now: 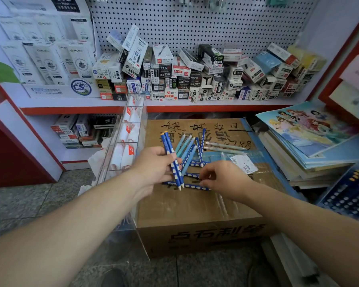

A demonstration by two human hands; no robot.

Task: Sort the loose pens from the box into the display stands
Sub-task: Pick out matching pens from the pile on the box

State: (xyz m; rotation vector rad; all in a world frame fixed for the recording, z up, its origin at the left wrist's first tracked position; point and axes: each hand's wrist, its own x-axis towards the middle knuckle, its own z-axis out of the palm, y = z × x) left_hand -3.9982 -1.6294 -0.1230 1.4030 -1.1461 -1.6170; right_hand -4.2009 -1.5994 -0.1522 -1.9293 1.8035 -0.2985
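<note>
My left hand (153,162) grips two dark blue pens with white dots (173,160), held upright with their white tips down, above a closed cardboard box (195,206). Several loose pens (190,151), dark blue dotted and light blue, lie in a heap on the box top. Two pale pens (226,146) lie farther right. My right hand (222,179) reaches down with its fingertips on a dark blue dotted pen (195,186) lying flat on the box; a firm grip cannot be told. A clear acrylic display stand (126,146) with compartments stands left of the box.
A shelf behind holds many small pen boxes (195,77) under a pegboard. Stacked picture books (311,137) lie to the right, with a blue calculator pack (350,195) below them. White leaflet displays (48,63) stand at the left. The floor is grey tile (29,204).
</note>
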